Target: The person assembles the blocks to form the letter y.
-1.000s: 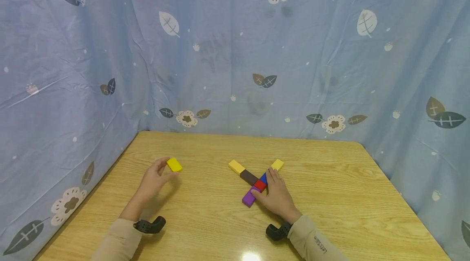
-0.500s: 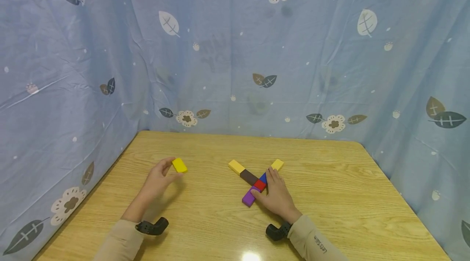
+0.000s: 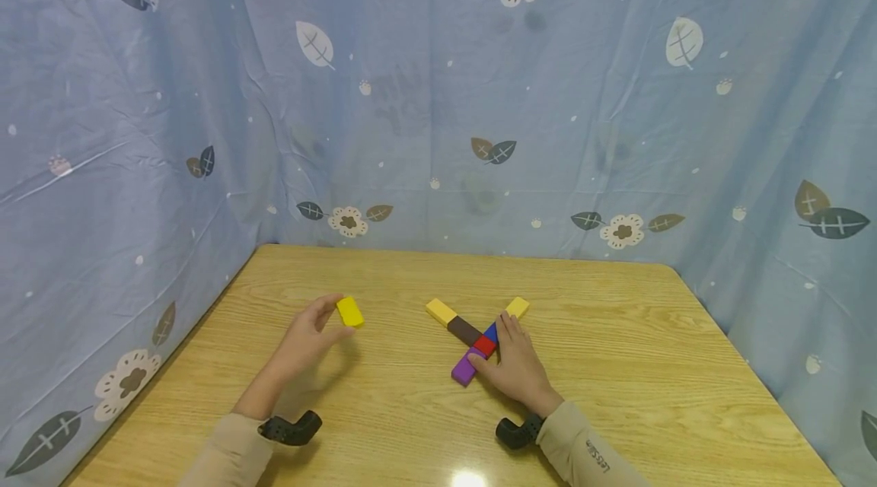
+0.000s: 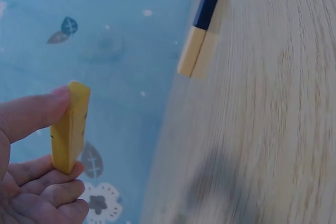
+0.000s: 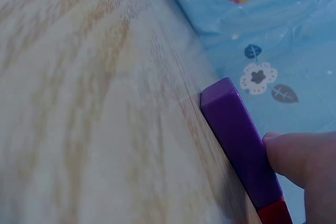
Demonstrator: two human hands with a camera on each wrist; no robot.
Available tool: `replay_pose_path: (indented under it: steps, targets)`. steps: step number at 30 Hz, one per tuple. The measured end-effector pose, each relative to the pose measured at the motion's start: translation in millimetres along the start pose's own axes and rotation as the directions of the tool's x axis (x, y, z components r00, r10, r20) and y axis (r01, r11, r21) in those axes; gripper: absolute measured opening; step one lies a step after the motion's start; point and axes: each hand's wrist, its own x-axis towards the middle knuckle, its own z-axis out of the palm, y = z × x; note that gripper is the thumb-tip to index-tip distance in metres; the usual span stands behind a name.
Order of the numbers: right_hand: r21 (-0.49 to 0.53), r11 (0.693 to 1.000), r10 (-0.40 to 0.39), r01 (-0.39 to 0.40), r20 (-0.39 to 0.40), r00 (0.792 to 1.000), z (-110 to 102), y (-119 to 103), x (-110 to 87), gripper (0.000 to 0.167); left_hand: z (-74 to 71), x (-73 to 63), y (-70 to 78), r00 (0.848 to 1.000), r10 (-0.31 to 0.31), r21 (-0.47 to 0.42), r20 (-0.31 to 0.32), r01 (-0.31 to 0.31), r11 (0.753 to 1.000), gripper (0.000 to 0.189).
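My left hand point(image 3: 306, 344) pinches a yellow block point(image 3: 351, 312) between thumb and fingertips, above the table's left half. The left wrist view shows the thumb pressing one end of this yellow block point(image 4: 69, 132) and the fingers under the other. My right hand point(image 3: 517, 371) rests over a Y-shaped row of blocks with its fingers stretched out. Its thumb touches the purple block point(image 5: 239, 140), and its fingertips lie over the blue block point(image 3: 491, 332) and by a pale yellow block point(image 3: 518, 307). A red block point(image 3: 486, 346) joins the arms; a dark brown block point(image 3: 465, 331) and an orange-yellow block point(image 3: 441, 312) form the left arm.
The wooden table point(image 3: 384, 411) has a blue patterned curtain point(image 3: 425, 91) behind it and along both sides. Each wrist carries a black camera mount, the left mount point(image 3: 291, 428) and the right mount point(image 3: 518, 432).
My left hand has moved to the right with the yellow block, and the block has turned slightly. The right hand and the joined blocks have stayed in place.
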Motion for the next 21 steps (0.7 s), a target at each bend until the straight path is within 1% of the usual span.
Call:
replay_pose_path:
  steps: [6, 10, 21]
  targets:
    - [-0.001, 1.000, -0.004, 0.004, -0.003, 1.000, 0, 0, 0.0, 0.091, 4.2, -2.5, 7.1, 1.000, 0.007, -0.024, 0.017, -0.007, 1.000, 0.071]
    - [-0.002, 1.000, -0.006, 0.006, -0.006, 1.000, 0, 0, -0.2, 0.091, 8.7, -3.8, 11.0, 0.999, 0.023, -0.047, 0.039, -0.021, 0.999, 0.070]
    - [0.008, 1.000, -0.006, 0.006, -0.012, 1.000, 0, 1, -1.0, 0.092, 15.8, -4.7, 16.1, 0.996, 0.056, -0.095, 0.063, -0.050, 0.994, 0.070]
